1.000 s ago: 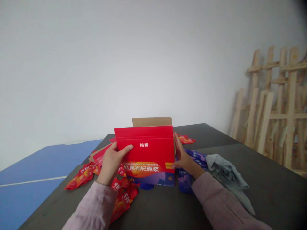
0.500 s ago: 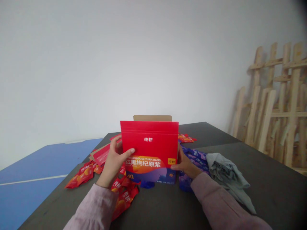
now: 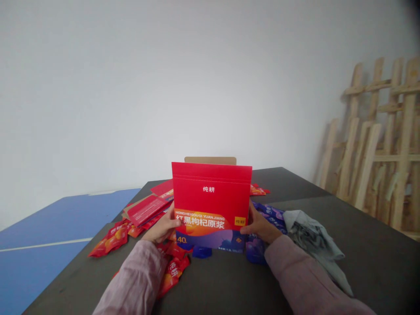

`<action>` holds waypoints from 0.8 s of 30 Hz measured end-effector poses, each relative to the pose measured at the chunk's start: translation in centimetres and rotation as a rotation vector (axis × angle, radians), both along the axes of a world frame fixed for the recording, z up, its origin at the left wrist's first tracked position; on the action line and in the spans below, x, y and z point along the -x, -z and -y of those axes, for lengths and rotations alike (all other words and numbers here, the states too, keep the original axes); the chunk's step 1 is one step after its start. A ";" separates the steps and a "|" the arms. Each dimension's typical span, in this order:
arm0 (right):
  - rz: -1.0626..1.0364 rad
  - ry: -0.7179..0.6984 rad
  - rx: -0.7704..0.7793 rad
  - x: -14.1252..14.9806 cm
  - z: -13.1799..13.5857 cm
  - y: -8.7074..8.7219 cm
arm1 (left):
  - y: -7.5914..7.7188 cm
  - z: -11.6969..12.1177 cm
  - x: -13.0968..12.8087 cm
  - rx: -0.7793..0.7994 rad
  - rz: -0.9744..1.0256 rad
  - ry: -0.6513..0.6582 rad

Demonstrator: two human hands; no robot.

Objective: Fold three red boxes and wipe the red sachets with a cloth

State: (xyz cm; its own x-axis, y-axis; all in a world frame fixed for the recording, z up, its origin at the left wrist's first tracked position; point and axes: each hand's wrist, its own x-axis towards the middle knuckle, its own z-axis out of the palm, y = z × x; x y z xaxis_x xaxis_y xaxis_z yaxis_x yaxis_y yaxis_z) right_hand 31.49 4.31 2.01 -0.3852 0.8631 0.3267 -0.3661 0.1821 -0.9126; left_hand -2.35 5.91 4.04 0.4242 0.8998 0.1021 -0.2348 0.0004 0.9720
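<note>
A red carton (image 3: 211, 201) with an orange and blue lower part stands upright in front of me, its front flap raised. My left hand (image 3: 163, 227) grips the left edge, thumb on the front face. On the opposite edge, my right hand (image 3: 259, 224) holds it the same way; the fingers of both hands are mostly hidden behind the carton. Red pouches (image 3: 172, 275) lie below my left hand. Purple-blue pouches (image 3: 256, 250) lie beside my right hand, and a small blue piece (image 3: 201, 252) rests at the carton's foot.
Flat red cartons (image 3: 147, 210) are piled on the dark table (image 3: 223, 288) at the left, beside more red pouches (image 3: 114, 238). A grey cloth (image 3: 311, 238) lies at the right. A brown cardboard edge (image 3: 210, 160) shows behind the carton. Wooden frames (image 3: 370, 144) lean against the wall.
The carton has shifted slightly right. My left hand has slid lower along its left edge, while my right hand keeps its grip and moves right with the carton.
</note>
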 end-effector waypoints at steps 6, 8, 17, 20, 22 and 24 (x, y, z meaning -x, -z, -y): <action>-0.009 -0.019 0.023 -0.6 -0.4 0.6 | 0.9 -1.0 0.0 0.011 0.066 -0.061; -0.011 -0.016 0.020 -0.6 -0.4 0.5 | 1.4 -1.2 0.2 0.033 0.063 -0.068; -0.095 0.024 -0.001 -0.3 -0.5 -0.4 | 1.5 0.3 1.5 0.044 0.027 0.099; -0.094 0.032 0.005 -0.3 -0.4 -0.4 | 0.6 1.1 1.1 0.040 0.021 0.111; -0.104 0.038 0.012 -0.2 -0.2 -0.5 | 0.2 1.5 0.6 0.037 0.025 0.100; -0.121 0.049 0.023 -0.2 0.1 -0.6 | -0.2 1.9 0.2 0.026 0.032 0.096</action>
